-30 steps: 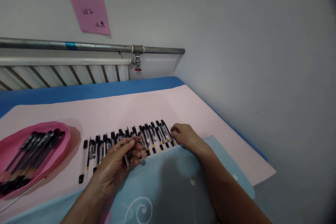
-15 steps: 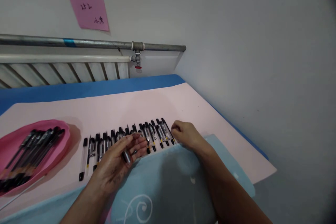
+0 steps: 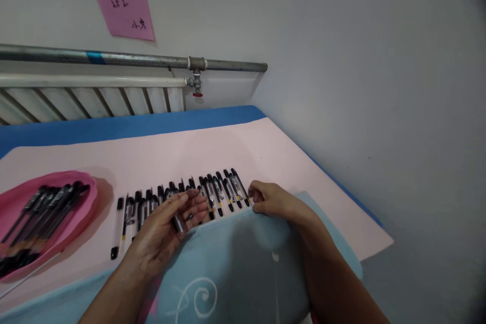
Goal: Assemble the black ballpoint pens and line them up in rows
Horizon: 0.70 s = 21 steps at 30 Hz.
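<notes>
My left hand (image 3: 170, 225) lies palm up in front of the row of pens, its fingers curled in a cup. A small silvery cylindrical piece (image 3: 178, 224) rests in its palm. Pens with clear barrels and black ends (image 3: 218, 190) lie side by side in a row; the left hand hides part of the middle ones. My right hand (image 3: 271, 200) is closed beside the rightmost pen (image 3: 240, 186), at the edge of a light blue cloth (image 3: 243, 258). Whether anything is between its fingertips is hidden.
At left, a pink tray (image 3: 93, 197) holds several black pens (image 3: 49, 217), with a thin white stick (image 3: 30, 276) by its rim. Pink sheeting (image 3: 197, 154) covers the blue tabletop (image 3: 152, 124). A radiator (image 3: 83, 104) and pipe (image 3: 132, 61) run behind; a wall (image 3: 360, 111) stands right.
The right hand has moved slightly down, and its fingers have shifted in their curl. The left hand keeps its cupped pose. The whole view has shifted slightly.
</notes>
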Tool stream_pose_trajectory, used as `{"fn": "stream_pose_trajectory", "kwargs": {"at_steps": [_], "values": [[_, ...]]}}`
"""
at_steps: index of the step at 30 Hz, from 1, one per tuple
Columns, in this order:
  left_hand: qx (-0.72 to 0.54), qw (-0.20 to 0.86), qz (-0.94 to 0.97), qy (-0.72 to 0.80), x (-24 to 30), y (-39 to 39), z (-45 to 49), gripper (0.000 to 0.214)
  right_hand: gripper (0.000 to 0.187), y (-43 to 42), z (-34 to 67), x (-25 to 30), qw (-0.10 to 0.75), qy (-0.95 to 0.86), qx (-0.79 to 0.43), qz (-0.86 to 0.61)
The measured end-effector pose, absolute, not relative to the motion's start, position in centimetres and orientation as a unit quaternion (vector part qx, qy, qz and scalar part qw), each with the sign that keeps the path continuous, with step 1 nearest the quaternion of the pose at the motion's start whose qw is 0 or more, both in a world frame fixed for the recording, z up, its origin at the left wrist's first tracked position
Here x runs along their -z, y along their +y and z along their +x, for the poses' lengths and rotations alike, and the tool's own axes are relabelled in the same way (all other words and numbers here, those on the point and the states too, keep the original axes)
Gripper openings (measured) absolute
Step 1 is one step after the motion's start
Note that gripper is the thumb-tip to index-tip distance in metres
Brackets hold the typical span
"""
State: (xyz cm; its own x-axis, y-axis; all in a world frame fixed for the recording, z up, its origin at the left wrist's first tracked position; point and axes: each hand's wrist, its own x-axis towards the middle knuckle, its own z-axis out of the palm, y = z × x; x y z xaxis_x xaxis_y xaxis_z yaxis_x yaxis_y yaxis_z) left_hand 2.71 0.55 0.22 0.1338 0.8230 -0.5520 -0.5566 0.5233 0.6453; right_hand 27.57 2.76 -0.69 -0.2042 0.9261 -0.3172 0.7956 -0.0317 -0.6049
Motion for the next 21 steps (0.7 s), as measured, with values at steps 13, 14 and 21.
{"fn": "stream_pose_trajectory", "kwargs": {"at_steps": [13,14,21], "values": [[-0.468,0.750,0.143,0.446,-0.1,0.4,2.9,0.018,0.010,2.8,26.2,-0.1,0.224,-0.668,-0.381,-0.599],[-0.467,0.756,0.136,0.437,0.0,0.4,3.0,0.018,0.010,2.6,25.5,-0.3,0.245,-0.671,-0.385,-0.585],[-0.489,0.764,0.089,0.411,0.2,0.0,4.2,0.017,0.019,0.4,19.6,0.2,0.276,-0.837,-0.252,-0.400]]}}
